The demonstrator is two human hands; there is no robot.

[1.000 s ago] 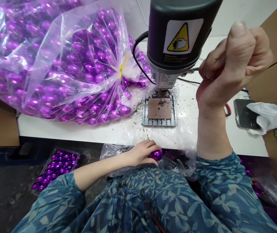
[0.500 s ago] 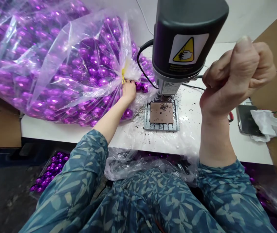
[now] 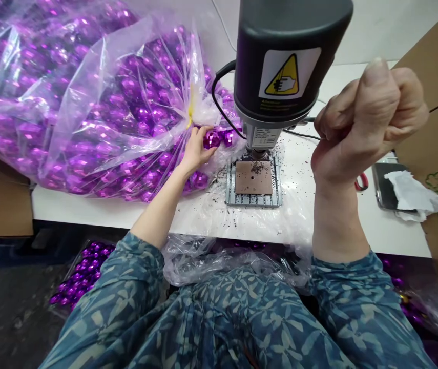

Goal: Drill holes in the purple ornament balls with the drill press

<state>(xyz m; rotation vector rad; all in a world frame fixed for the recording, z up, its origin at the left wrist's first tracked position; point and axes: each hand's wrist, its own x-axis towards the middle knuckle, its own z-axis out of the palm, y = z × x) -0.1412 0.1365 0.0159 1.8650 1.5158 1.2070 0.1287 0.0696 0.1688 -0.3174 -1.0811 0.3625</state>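
My left hand [image 3: 196,149] is at the mouth of a big clear bag [image 3: 68,113] full of shiny purple balls. Its thumb and fingers curve round one faceted purple ball [image 3: 211,139], and another lies just beyond. My right hand [image 3: 370,120] is raised in a fist round a lever of the drill press [image 3: 280,61]; most of the lever is hidden, but a thin dark rod shows beyond the knuckles. Under the drill head, a brown board [image 3: 254,179] with a small hole lies on the slotted metal base [image 3: 253,201].
Dark shavings are scattered round the base on the white table [image 3: 203,218]. To the right lie a phone [image 3: 390,192], white tissue [image 3: 414,192] and a red-handled item [image 3: 361,182]. Cardboard [image 3: 434,113] stands at the right edge. More purple balls [image 3: 82,277] sit below, left of me.
My left hand has drawn slightly left and its thumb has spread out round a purple ball. My right fist keeps its hold at the lever. The view has shifted a little.
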